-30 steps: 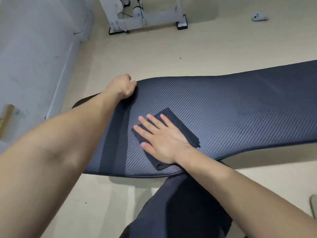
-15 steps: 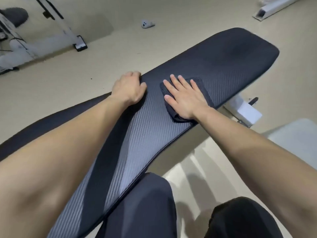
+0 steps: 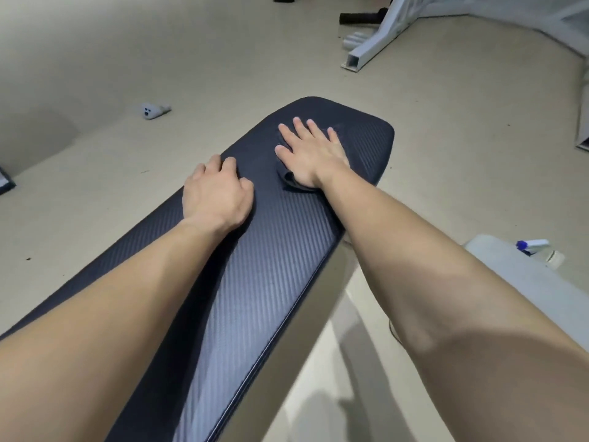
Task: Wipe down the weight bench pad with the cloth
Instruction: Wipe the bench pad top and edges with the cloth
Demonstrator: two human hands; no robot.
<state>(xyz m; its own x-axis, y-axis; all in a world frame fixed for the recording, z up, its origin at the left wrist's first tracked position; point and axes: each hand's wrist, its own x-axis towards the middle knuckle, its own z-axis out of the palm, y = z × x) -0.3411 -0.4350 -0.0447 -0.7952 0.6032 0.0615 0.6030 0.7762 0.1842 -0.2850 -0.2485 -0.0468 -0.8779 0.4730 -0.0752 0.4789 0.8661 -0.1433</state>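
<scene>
My right hand (image 3: 314,156) lies flat, fingers spread, pinning the soft, limp cloth (image 3: 291,180) to the bench pad (image 3: 271,282); my left hand (image 3: 218,194) rests beside it, fingers curled and empty. Palm pressure should grip the cloth best.

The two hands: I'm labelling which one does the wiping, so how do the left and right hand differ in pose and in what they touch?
The right hand lies flat with fingers spread, pressing the dark cloth near the pad's far end. The left hand has its fingers curled and rests on the bare bench pad, holding no cloth. The left hand sits closer to the person than the right. Both are bare and palm-down on the pad.
</scene>
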